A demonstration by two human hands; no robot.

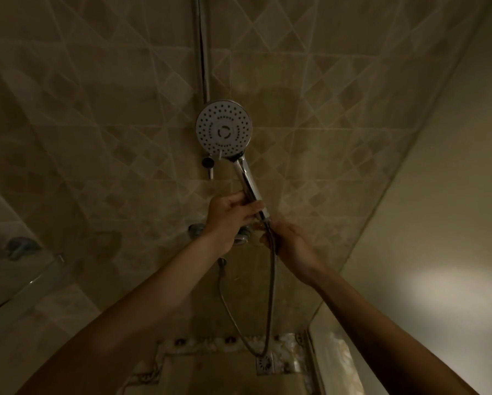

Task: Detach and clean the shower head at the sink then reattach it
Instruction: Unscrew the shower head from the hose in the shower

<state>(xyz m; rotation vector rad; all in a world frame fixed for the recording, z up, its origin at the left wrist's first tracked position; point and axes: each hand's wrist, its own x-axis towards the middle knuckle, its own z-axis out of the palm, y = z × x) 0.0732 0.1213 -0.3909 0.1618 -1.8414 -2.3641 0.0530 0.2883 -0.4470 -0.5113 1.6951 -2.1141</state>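
Both forearms are seen raised toward the tiled wall, where the shower head (224,129) is held handle-down by the left hand (230,215) closed round its handle, while the hose (272,280) coupling just below is pinched by the right hand (284,238).

- The shower head (224,128) was a round chrome piece, its pale face dotted with rings of dark nozzles and turned towards the viewer.
- Its shiny handle (247,181) ran down and to the right from the face, tilted.
- A metal hose (271,295) hung from the handle's lower end, dropped in a long loop and curved back up towards the wall.
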